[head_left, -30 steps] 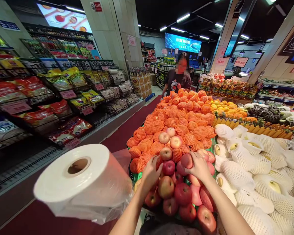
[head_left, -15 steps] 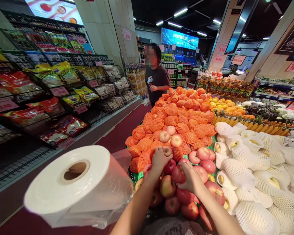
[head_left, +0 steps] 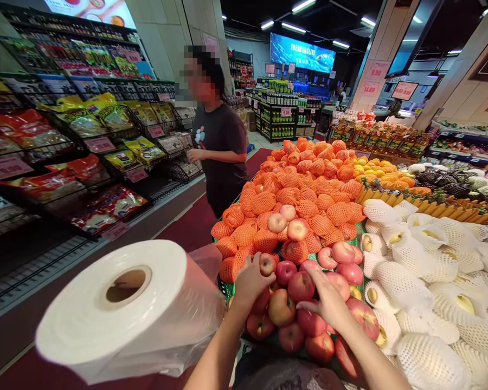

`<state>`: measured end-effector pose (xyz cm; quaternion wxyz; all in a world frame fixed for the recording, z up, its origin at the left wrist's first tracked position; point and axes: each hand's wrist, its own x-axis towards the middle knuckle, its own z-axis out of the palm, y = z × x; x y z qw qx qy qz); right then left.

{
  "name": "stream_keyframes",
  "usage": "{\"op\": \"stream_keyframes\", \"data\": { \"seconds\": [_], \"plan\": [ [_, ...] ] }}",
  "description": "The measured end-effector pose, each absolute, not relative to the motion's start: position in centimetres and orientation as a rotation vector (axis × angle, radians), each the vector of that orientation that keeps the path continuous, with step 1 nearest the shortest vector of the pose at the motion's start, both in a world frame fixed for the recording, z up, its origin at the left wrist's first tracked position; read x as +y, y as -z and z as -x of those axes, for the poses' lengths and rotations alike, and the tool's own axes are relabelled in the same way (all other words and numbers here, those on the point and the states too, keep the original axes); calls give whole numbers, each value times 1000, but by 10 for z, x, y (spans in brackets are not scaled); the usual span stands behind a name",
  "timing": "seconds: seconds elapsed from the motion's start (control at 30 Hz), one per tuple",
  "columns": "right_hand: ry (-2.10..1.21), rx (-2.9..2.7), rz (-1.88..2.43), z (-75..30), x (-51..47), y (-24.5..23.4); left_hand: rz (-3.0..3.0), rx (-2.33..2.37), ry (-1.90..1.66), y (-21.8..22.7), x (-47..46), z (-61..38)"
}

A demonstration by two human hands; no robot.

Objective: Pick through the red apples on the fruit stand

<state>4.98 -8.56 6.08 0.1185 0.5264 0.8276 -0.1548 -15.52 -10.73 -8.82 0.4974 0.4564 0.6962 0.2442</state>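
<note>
Bare red apples (head_left: 282, 307) are piled in a green-lined tray in front of me. My left hand (head_left: 252, 279) is at the pile's left edge, its fingers curled round a small pinkish apple (head_left: 267, 264). Over the right part of the pile is my right hand (head_left: 327, 298), thumb and fingers spread, with nothing held. A dark red apple (head_left: 301, 286) lies just left of its fingers. Behind both hands, apples in orange foam nets (head_left: 296, 195) form a large heap, with a few bare apples (head_left: 276, 222) on top.
A big roll of clear plastic bags (head_left: 109, 303) stands at my left. White-netted fruit (head_left: 427, 303) fills the right side. A person (head_left: 219, 135) stands in the aisle beyond the roll, near shelves of packaged food (head_left: 89, 130). Oil bottles (head_left: 378, 135) stand farther back.
My left hand has moved left and nearer me with the small apple. My right hand has come off the dark red apple and opened to the right. The person has walked closer, leftward.
</note>
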Motion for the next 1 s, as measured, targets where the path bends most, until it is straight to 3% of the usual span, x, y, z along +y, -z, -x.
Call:
{"op": "stream_keyframes", "data": {
  "seconds": [0.17, 0.27, 0.67, 0.83, 1.0],
  "plan": [
    [-99, 2383, -1811, -77, -29, -101, -1142, 1584, -579, 106, -103, 155],
    [-211, 2165, -1929, -99, 5, -113, -1143, 1549, -573, 116, -105, 156],
    [98, 2150, -1752, -76, 24, -103, -1089, 1610, -667, 125, -116, 148],
    [416, 2275, -1472, -58, 28, -72, -1089, 1629, -668, 122, -115, 142],
    [518, 2252, -1417, -65, 39, -55, -1076, 1622, -695, 124, -115, 144]
  ]
}}
